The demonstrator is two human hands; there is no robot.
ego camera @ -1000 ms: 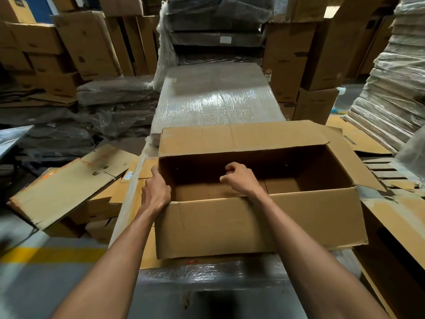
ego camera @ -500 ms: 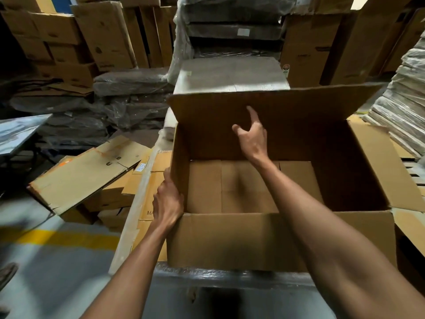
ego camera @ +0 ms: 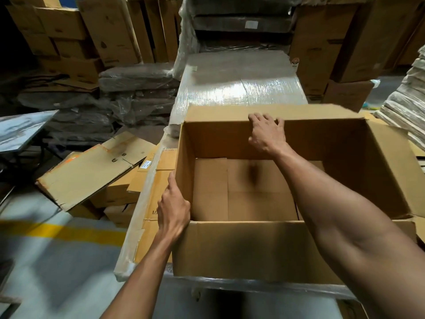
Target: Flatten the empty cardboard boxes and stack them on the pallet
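The right hand [ego camera: 266, 132] curls its fingers over the far rim of the open cardboard box [ego camera: 241, 249], and the left hand [ego camera: 174, 210] grips its left wall by the near corner. The box stands at the near end of a plastic-wrapped stack [ego camera: 241, 88].

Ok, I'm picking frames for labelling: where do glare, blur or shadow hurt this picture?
Head view: glare on the shrink-wrapped stack; motion blur on the yellow floor line; a shadow patch inside the open box; wide-angle bending at the edges; left hand and right hand fairly sharp.
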